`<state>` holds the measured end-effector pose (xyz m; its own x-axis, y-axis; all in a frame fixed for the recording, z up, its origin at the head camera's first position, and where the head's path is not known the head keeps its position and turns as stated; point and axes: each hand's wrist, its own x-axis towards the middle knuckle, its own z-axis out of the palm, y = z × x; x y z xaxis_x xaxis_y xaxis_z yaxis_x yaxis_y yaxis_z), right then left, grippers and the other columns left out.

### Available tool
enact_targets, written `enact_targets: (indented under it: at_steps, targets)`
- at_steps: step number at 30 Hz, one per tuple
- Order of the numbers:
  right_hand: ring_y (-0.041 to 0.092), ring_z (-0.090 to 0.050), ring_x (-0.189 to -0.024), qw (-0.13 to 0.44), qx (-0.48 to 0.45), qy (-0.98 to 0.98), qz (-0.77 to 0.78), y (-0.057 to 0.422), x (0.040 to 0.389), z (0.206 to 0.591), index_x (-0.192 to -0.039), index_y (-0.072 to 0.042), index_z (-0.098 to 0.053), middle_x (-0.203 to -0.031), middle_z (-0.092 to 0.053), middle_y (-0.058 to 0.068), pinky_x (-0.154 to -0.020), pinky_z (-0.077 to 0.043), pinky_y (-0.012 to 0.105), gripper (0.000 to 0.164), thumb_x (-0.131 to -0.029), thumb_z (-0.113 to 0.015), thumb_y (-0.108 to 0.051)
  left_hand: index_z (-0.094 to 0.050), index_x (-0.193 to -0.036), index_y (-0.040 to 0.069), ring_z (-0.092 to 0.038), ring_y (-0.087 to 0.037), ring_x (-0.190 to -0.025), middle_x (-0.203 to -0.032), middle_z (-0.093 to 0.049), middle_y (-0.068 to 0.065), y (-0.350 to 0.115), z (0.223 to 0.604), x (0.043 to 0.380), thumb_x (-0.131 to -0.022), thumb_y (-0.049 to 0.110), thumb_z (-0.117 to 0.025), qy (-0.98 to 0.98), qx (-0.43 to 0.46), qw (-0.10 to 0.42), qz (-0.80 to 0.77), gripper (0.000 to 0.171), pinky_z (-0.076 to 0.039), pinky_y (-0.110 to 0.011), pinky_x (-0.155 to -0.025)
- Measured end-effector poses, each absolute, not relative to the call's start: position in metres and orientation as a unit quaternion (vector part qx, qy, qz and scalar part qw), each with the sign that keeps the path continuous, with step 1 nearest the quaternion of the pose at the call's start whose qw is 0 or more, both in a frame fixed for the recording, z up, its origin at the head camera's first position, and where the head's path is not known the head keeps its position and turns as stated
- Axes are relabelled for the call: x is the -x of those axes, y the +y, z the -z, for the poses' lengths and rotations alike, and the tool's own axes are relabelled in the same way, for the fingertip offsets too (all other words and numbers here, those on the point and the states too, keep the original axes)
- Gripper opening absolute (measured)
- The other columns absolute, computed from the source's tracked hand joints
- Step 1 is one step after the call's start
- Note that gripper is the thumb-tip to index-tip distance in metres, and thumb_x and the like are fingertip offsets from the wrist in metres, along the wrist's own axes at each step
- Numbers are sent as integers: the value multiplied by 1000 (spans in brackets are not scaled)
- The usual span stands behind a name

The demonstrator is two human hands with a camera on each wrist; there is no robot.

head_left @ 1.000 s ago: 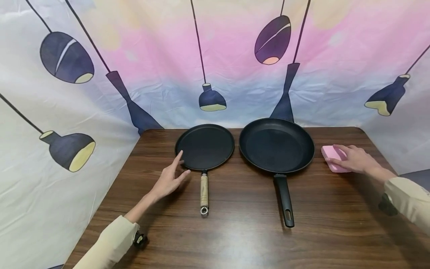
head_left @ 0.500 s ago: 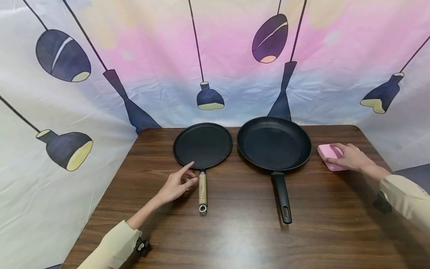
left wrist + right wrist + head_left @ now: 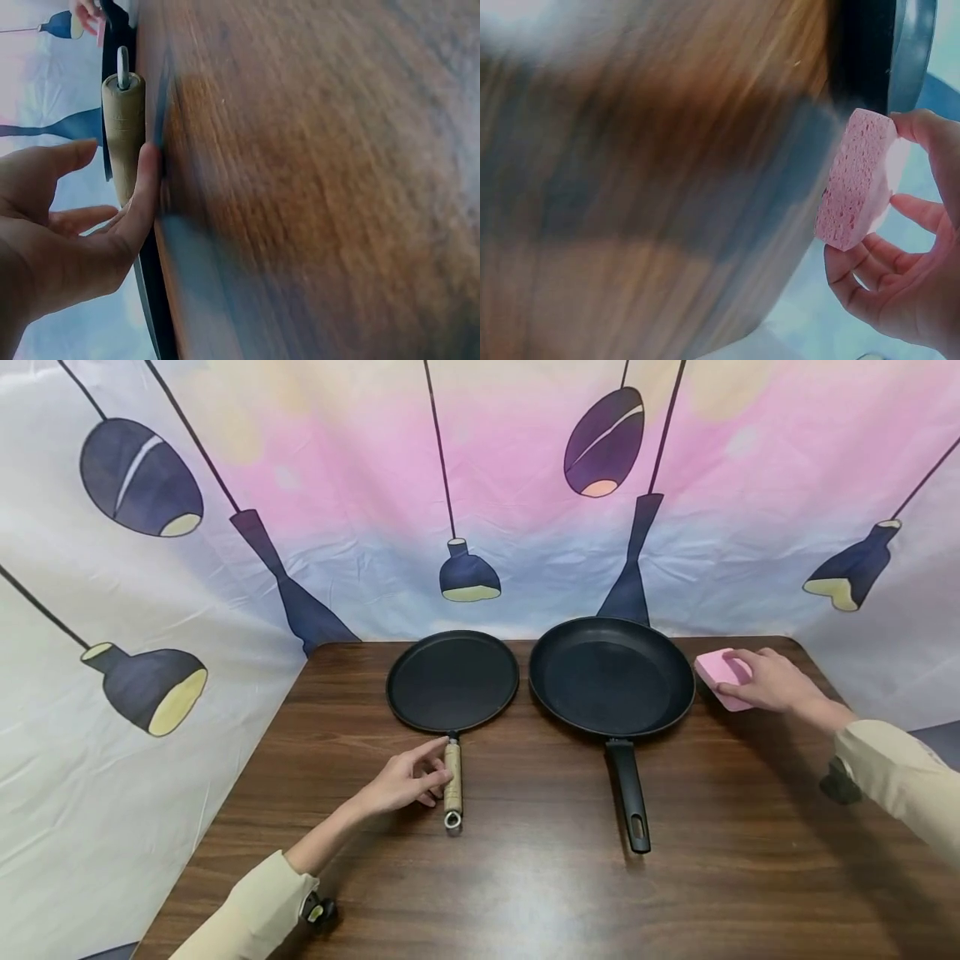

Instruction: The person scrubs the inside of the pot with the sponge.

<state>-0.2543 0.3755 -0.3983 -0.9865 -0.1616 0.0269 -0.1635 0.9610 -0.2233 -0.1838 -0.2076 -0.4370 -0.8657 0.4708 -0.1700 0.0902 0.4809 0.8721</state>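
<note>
Pink sponge's pores, right-wrist view only

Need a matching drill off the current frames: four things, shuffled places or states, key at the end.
1. pink porous block sponge
2. flat round black pan with a wooden handle
3. deeper round black pan with a black handle
4. bare left hand

A. fingers at the wooden handle
B. nearer the sponge than the other pan
C. gripped by the right hand
D. left of the other pan

Pairs: 1-C, 2-D, 3-B, 4-A
</note>
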Motion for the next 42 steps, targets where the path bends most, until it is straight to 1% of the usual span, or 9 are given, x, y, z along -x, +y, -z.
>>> enact_targets:
  at_steps: [8,12,15,19,23,28,33,38,42]
  targets:
    - [56,-46,-122,12,-90,-985,-148,334,271,383,-146,5,-44,-140,-46,42,-92,-47,74,71,-94,-71,-35,-15,-162,1,-68,-13,-80,-121,-47,-20,-201,437,182,-99,12,-68,787,-134,265,-541,83,-67,-37,-78]
    - [52,-49,-119,25,-125,-979,-160,300,281,375,-146,4,-47,-140,-49,39,-86,-50,67,70,-93,-72,-35,-14,-163,3,-66,-13,-81,-123,-44,-19,-203,438,180,-96,13,-73,782,-121,268,-550,90,-66,-38,-80]
    - [47,-55,-111,33,-160,-973,-163,263,293,370,-146,2,-49,-134,-54,37,-80,-53,60,69,-93,-73,-36,-14,-163,5,-65,-13,-82,-123,-44,-19,-208,438,178,-95,13,-74,786,-105,264,-548,91,-66,-38,-81]
    - [42,-59,-107,31,-197,-965,-169,209,309,366,-146,-2,-51,-132,-57,32,-80,-55,55,67,-93,-73,-37,-10,-164,8,-64,-13,-83,-125,-42,-19,-212,436,176,-95,13,-74,783,-89,277,-550,95,-66,-38,-83]
    - [40,-59,-113,11,-239,-956,-171,158,320,361,-147,-6,-52,-138,-56,28,-88,-55,54,68,-92,-73,-38,-11,-165,9,-65,-13,-84,-126,-41,-19,-209,434,178,-94,15,-75,781,-91,287,-547,96,-66,-38,-85]
    - [34,-57,-120,-43,-292,-945,-142,86,335,368,-150,-14,-51,-144,-54,21,-96,-55,49,68,-91,-74,-38,-14,-164,9,-65,-13,-83,-124,-43,-18,-202,432,182,-93,14,-76,789,-87,285,-538,95,-66,-38,-83]
    - [30,-54,-129,-98,-329,-935,-93,21,344,385,-151,-21,-50,-147,-52,15,-103,-54,45,65,-93,-76,-29,-13,-164,7,-65,-12,-82,-124,-41,-19,-200,433,178,-94,11,-75,780,-87,290,-548,94,-66,-39,-82]
    - [27,-44,-144,-157,-323,-931,-65,2,346,397,-145,-23,-57,-155,-49,10,-118,-45,43,56,-92,-78,-20,-13,-164,7,-64,-10,-81,-123,-41,-18,-197,432,177,-94,13,-75,779,-93,295,-545,94,-66,-38,-81]
    - [27,-46,-143,-148,-311,-938,-45,3,343,398,-144,-23,-59,-153,-52,9,-120,-43,44,55,-93,-78,-26,-13,-164,8,-63,-11,-80,-123,-42,-19,-196,432,179,-94,12,-75,780,-92,294,-545,94,-66,-38,-81]
